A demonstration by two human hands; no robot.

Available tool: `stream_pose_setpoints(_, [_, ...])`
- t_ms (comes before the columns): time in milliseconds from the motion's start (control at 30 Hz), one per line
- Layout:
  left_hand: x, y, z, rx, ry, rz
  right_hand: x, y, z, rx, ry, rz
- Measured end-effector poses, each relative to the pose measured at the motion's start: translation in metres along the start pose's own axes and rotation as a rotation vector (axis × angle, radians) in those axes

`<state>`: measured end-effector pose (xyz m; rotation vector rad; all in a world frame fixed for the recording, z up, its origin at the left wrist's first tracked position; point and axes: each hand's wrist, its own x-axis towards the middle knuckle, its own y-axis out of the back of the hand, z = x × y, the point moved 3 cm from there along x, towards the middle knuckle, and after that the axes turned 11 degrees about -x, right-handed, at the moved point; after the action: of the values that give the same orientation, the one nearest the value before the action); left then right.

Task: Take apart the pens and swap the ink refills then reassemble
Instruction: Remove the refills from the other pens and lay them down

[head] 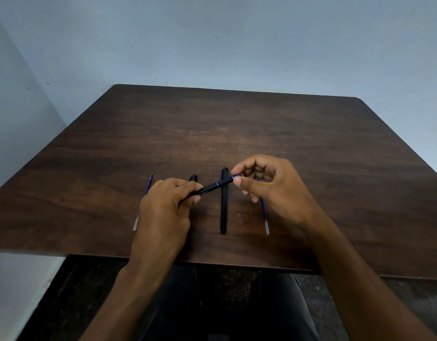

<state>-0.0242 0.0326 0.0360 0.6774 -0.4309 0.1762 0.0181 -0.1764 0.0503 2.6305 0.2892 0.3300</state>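
Note:
My left hand (pixel 163 207) grips the rear of a black pen barrel (pixel 213 187), held slanted above the table. My right hand (pixel 269 185) pinches the barrel's blue tip end (pixel 237 179) between thumb and forefinger. A second black pen (pixel 224 203) lies straight on the table beneath the held one. Another black piece (pixel 193 178) pokes out behind my left hand, mostly hidden. One blue ink refill (pixel 148 184) lies to the left, partly under my left hand. A second refill (pixel 264 215) lies to the right, its upper part under my right hand.
The dark wooden table (pixel 237 124) stands against a pale blue wall. Its front edge runs just below my wrists, with my dark-trousered legs underneath.

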Motion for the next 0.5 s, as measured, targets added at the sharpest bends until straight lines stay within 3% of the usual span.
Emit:
stream_pose_setpoints(367, [0.000, 0.001, 0.003, 0.001, -0.010, -0.014, 0.002, -0.005, 0.005, -0.122, 0.013, 0.100])
stream_pose_setpoints(500, [0.001, 0.001, 0.001, 0.004, -0.010, -0.004, 0.004, -0.006, 0.013, 0.044, 0.007, 0.043])
